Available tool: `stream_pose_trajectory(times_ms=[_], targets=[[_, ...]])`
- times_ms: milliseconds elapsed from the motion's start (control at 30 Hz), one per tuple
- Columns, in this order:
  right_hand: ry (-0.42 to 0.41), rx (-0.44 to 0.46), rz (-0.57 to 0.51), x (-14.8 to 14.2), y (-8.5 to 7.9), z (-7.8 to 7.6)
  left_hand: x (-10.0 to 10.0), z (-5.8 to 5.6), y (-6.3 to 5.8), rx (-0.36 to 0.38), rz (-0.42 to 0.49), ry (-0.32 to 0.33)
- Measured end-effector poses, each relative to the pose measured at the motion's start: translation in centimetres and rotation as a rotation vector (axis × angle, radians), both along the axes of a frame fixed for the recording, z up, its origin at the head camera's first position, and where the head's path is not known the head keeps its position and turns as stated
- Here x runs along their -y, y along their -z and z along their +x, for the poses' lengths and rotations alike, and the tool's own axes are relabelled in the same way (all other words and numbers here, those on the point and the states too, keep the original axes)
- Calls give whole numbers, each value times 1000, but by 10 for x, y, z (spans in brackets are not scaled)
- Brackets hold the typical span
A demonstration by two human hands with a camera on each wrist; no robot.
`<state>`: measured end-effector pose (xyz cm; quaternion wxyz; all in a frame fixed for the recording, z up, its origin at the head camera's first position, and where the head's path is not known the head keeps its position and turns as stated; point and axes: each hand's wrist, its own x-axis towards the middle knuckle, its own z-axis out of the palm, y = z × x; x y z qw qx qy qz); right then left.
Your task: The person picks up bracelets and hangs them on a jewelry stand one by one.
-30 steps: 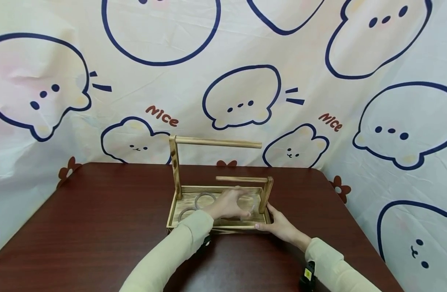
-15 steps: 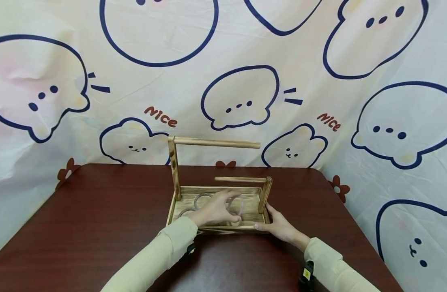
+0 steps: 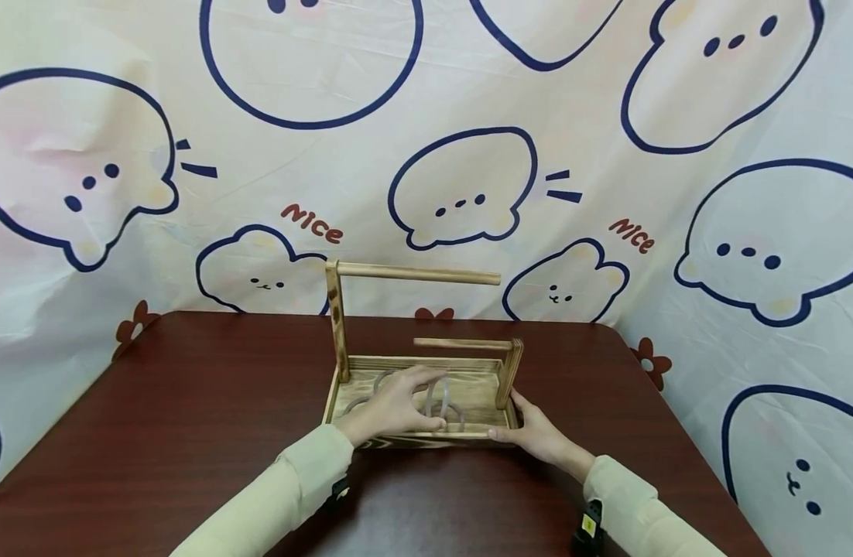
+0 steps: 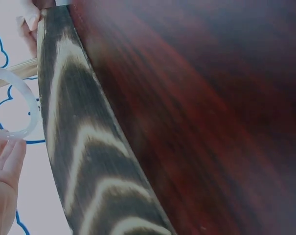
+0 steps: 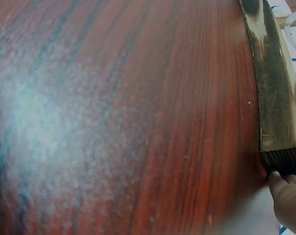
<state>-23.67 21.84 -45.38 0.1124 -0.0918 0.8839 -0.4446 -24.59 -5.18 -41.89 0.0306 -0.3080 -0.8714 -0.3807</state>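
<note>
My left hand (image 3: 399,401) is over the tray of a wooden jewelry stand (image 3: 478,394), pinching a pale translucent bangle (image 4: 32,105) upright between thumb and fingertips. Another bangle (image 3: 460,414) lies in the tray just to the right of the held one. Farther left, two more rings show partly, including a bangle (image 3: 357,402) near the tray's left end; my left hand covers the rest. My right hand (image 3: 541,435) grips the tray's front right corner, thumb on the front rim and fingers along the right side.
A tall post at the stand's left carries a long upper bar (image 3: 419,273). From the shorter right post a lower bar (image 3: 461,343) reaches left. The stand rests on a dark red-brown table (image 3: 210,402), with a cartoon-printed cloth (image 3: 357,170) hanging behind.
My left hand has drawn back leftward across the tray with the bangle, which now stands more upright. My right hand keeps its grip on the corner.
</note>
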Motion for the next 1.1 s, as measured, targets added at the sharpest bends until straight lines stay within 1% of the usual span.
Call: stream_pose_trajectory(times_ms=[100, 300, 467, 500, 600, 700, 833, 1000, 1100], targets=[[8, 9, 2, -1, 0, 0, 3, 3, 1, -21, 15, -18], [5, 2, -1, -1, -1, -1, 11, 8, 0, 34, 98, -30], [2, 1, 2, -1, -1, -1, 20, 13, 0, 50, 129, -82], [1, 1, 2, -1, 0, -1, 22, 14, 0, 41, 136, -98], [-3, 0, 2, -1, 0, -1, 28, 15, -1, 43, 175, -130], [-8, -1, 0, -2, 0, -1, 32, 14, -2, 50, 215, -147], [-10, -1, 4, -3, 0, -1, 37, 11, -2, 85, 242, -176], [-3, 8, 9, -2, 1, -1, 46, 7, -2, 164, 280, -223], [-5, 2, 14, -1, 2, -2, 51, 5, -4, 184, 304, -226]])
